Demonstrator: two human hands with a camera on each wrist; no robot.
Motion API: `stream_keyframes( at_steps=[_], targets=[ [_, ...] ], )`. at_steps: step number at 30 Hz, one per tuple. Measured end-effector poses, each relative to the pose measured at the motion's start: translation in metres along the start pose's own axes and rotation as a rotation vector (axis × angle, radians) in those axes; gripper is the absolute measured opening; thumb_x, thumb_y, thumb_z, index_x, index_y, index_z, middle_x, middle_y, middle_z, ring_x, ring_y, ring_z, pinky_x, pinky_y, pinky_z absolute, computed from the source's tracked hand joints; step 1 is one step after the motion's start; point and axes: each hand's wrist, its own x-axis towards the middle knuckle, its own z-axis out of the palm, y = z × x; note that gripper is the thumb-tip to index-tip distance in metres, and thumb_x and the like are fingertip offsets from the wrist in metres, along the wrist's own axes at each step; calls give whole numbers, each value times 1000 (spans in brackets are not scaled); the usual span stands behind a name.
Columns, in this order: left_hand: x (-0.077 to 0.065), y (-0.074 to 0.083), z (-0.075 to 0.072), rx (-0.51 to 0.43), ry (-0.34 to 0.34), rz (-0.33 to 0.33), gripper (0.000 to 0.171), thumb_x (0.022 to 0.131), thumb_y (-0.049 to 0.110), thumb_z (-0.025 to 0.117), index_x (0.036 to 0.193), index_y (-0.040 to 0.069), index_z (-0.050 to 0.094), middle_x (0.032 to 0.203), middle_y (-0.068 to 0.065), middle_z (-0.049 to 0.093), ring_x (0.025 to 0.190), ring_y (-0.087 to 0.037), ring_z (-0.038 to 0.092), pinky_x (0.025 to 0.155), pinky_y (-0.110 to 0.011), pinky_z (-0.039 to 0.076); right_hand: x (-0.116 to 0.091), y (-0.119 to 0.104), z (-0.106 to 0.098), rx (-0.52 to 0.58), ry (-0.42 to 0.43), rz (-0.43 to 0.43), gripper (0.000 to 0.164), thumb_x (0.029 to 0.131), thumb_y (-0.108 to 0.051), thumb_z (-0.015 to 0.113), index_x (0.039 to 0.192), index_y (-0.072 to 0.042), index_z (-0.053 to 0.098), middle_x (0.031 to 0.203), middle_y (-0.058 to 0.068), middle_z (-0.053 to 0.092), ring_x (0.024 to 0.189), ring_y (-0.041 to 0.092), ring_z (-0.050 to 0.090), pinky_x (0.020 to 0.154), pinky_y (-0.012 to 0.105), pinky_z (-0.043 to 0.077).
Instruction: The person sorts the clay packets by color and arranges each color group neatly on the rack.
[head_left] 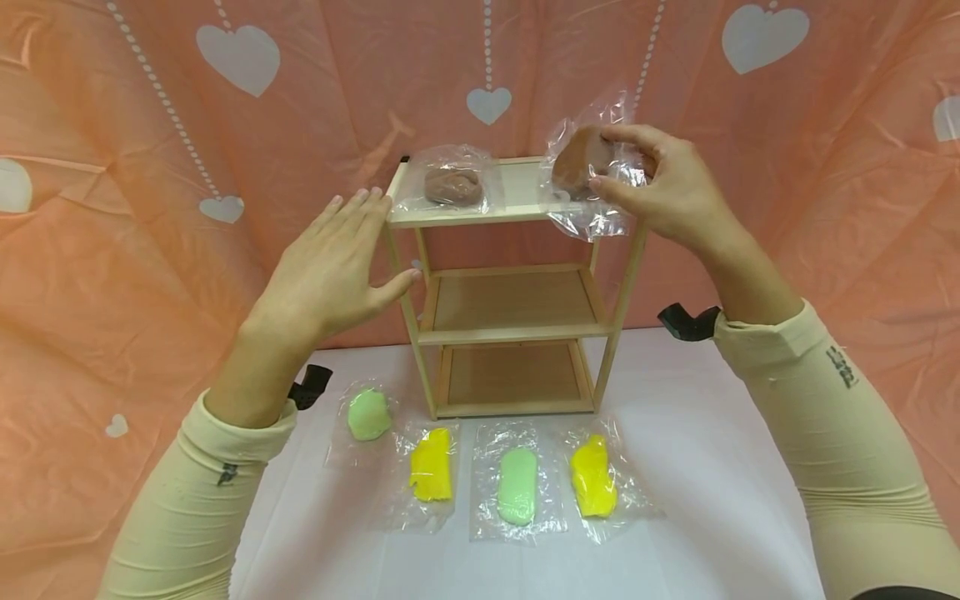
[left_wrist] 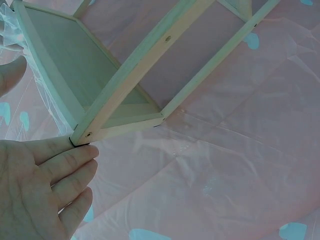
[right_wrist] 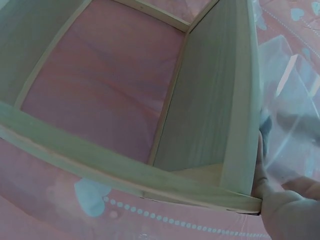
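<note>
A bagged brown lump (head_left: pixel 577 165) is at the top right of a wooden rack (head_left: pixel 517 336), slanting up toward the right hand (head_left: pixel 671 190), the nearer one, whose thumb and fingers pinch it. A second lump (head_left: pixel 453 187) lies to its left. The left hand (head_left: pixel 322 267) has straight fingers; the left wrist view shows them touching the rack's corner, unclear from the head.

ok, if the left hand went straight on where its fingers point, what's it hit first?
Most likely the wooden rack, at its top left corner: in the left wrist view the left hand looks to be at or touching it, though depth is unclear.
</note>
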Motion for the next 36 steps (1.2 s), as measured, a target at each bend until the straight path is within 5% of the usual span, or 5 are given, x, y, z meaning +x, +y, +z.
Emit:
stream_keyframes(
  at_steps=[8, 15, 21, 36],
  targets=[
    [-1, 0, 1, -5, 13, 1, 94, 104, 52, 61, 167, -6, 23, 173, -25, 27, 164, -38, 21, 137, -43, 6, -2, -5, -3, -130, -121, 17, 89, 91, -42, 87, 166, -25, 43, 149, 11, 60, 127, 24, 58, 98, 31, 51],
    [-1, 1, 1, -3, 11, 1, 94, 104, 52, 61, 167, -7, 23, 173, -26, 28, 164, -39, 21, 137, -44, 6, -2, -8, -5, -217, -237, -29, 114, 84, -39, 94, 172, -21, 24, 171, 12, 36, 156, 36, 34, 128, 62, 28],
    [-1, 1, 1, 1, 1, -2, 94, 104, 53, 61, 167, -6, 22, 174, -25, 27, 164, -38, 20, 137, -44, 6, -2, -5, -7, -326, -246, 21, 112, 85, -46, 91, 173, -26, 24, 172, 18, 32, 160, 42, 22, 124, 75, 23],
    [0, 0, 1, 4, 11, 4, 95, 104, 52, 61, 167, -6, 22, 173, -26, 27, 163, -40, 22, 137, -44, 6, 16, 12, -17, -264, -247, 27, 94, 95, -52, 80, 171, -27, 31, 173, 13, 33, 158, 35, 33, 129, 62, 27]
  ],
)
